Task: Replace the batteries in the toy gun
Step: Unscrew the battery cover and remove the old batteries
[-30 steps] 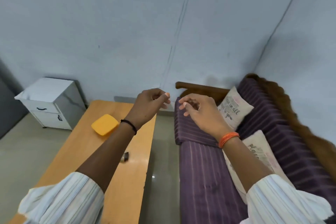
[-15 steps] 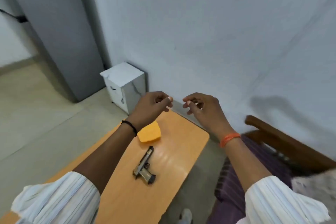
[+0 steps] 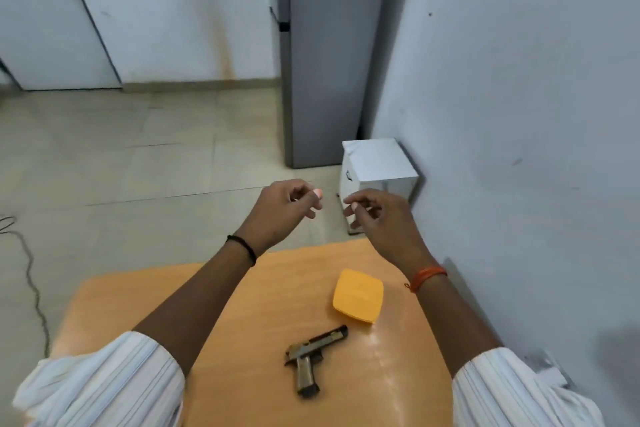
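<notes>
- Pale walls, a tiled floor and a grey door stood behind an orange wooden table point(image 3: 242, 288), seen from above through the head camera.
- My left hand point(image 3: 280, 211) hung raised beyond the table's far edge, fingers loosely curled, thumb near forefinger, holding nothing that I could make out.
- My right hand point(image 3: 379, 215) hovered just beside it in the same loose curl, also apparently empty; the two were close but not touching.
- Below and nearer me, the toy gun point(image 3: 313, 359) lay flat on the table, untouched, barrel pointing away to the right.
- Just beyond its muzzle sat a yellow box point(image 3: 358, 295), lid closed.
- A small white cabinet point(image 3: 379, 165) stood on the floor against the wall.
- I judged the task barely begun: the next move called for lowering a hand to pick up the gun and find its battery cover.
</notes>
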